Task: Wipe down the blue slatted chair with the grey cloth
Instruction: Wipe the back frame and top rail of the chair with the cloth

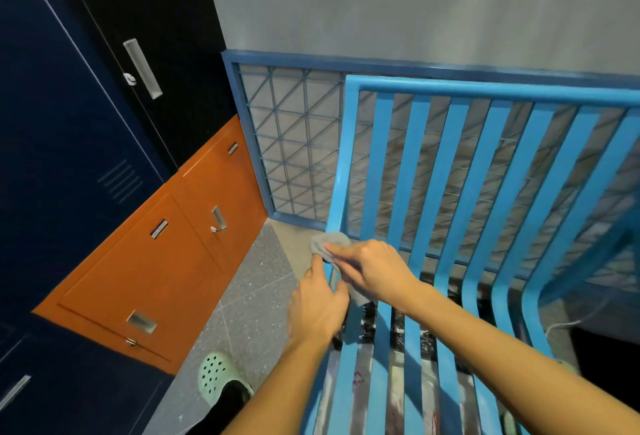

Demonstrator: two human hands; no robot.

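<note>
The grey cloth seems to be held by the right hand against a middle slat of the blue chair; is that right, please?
Not quite: the head view shows the right hand holding the grey cloth against the blue chair at its outer frame post, on the side nearest the orange cabinets, not a middle slat.

Blue slatted chair (446, 171): light-blue painted metal, flat slats inside a tube frame. The back slats run down and curve forward into the seat. Paint glossy, seat slats lit unevenly.

Grey cloth (329, 242): small and bunched, pressed on the chair's left frame upright, low on the back just above the bend. Right hand (370, 270) pinches it. Left hand (317, 306) grips the same rail just below.
</note>
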